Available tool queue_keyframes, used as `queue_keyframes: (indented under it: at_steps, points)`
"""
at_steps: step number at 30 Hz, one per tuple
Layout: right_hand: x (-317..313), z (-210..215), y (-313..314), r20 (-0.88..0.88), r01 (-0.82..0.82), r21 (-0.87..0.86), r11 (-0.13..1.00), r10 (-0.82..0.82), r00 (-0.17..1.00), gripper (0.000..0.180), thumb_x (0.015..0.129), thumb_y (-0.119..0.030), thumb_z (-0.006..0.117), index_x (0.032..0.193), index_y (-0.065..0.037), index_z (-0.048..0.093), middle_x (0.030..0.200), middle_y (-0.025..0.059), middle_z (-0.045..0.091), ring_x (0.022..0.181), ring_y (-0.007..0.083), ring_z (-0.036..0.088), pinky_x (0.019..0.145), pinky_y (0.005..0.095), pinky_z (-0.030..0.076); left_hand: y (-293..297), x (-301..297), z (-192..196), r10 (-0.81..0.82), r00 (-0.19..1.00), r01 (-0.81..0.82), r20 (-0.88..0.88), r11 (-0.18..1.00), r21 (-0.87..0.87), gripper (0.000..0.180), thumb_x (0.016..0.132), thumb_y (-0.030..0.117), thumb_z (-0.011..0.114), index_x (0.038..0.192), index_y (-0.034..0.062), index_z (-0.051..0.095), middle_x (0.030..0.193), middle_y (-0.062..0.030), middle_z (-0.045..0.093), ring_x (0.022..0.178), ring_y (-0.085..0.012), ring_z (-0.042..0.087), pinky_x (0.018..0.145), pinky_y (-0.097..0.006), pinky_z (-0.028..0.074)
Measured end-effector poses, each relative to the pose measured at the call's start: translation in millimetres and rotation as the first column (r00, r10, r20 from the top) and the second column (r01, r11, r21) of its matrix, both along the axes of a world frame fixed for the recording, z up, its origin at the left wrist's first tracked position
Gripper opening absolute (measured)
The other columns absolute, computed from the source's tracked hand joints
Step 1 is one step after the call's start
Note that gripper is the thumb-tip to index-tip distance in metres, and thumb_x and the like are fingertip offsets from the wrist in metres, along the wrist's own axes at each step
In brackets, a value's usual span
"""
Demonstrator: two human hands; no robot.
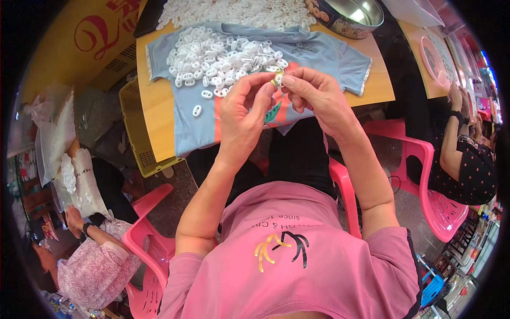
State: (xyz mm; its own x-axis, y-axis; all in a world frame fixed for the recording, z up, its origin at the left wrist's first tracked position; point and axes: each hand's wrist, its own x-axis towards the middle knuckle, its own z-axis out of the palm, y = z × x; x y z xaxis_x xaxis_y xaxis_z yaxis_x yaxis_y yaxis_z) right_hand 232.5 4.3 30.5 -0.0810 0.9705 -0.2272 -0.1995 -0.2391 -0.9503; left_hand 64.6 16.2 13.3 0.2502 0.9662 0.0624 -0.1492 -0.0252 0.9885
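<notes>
- The left hand (pixel 241 114) and right hand (pixel 313 95) meet above the table's near edge; both pinch one small white piece (pixel 278 78) between thumb and fingertips, held up close, likely so it can be seen and worked.
- A heap of white pieces (pixel 223 61) lies on a blue shirt (pixel 340 58) spread over the wooden table (pixel 159 117); the cloth probably keeps the pieces from rolling off; one stray piece (pixel 197 110) lies near the shirt's left side.
- More white pieces (pixel 239 13) pile at the far edge; a metal bowl (pixel 353 16) stands at the far right corner.
- Pink chairs (pixel 425 175) stand around; a yellow crate (pixel 139 138) sits under the left edge; other people sit left and right.
</notes>
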Motion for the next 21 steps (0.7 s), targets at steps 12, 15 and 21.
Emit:
queue_keyframes:
  at_steps: [12, 15, 21]
  points:
    - [-12, -12, -9, -0.131, 0.106, 0.009, 0.994, -0.103, 0.986, 0.018, 0.093, -0.023, 0.065, 0.097, -0.006, 0.066, 0.074, -0.0049, 0.059, 0.062, 0.003, 0.051, 0.056, 0.0186, 0.041, -2, 14, -10, 0.073, 0.993, -0.084, 0.096, 0.99, 0.111, 0.013, 0.093, 0.004, 0.06, 0.106, 0.0005, 0.061, 0.099, -0.0042, 0.058, 0.085, -0.0093, 0.058, 0.073, -0.023, 0.048]
    - [-10, -15, -9, 0.075, 0.139, 0.165, 0.976, -0.153, 0.985, 0.015, 0.091, -0.017, 0.066, 0.097, -0.003, 0.066, 0.078, -0.0018, 0.061, 0.063, 0.0055, 0.054, 0.056, 0.0199, 0.043, 5, 6, -12, 0.085, 0.996, -0.078, -0.018, 0.968, 0.24, 0.013, 0.093, 0.005, 0.06, 0.105, -0.0006, 0.061, 0.094, -0.0043, 0.061, 0.084, -0.0091, 0.06, 0.072, -0.023, 0.049]
    - [4, -13, -13, 0.598, -0.139, 0.552, 0.823, -0.274, 0.754, 0.016, 0.087, -0.005, 0.067, 0.1, 0.003, 0.064, 0.085, 0.0059, 0.063, 0.065, 0.0091, 0.058, 0.058, 0.0227, 0.047, 6, 0, 0, -0.047, 0.927, 0.141, -0.371, 0.963, 0.229, 0.013, 0.092, 0.004, 0.061, 0.105, -0.0011, 0.061, 0.092, -0.0042, 0.065, 0.082, -0.0093, 0.061, 0.075, -0.024, 0.05]
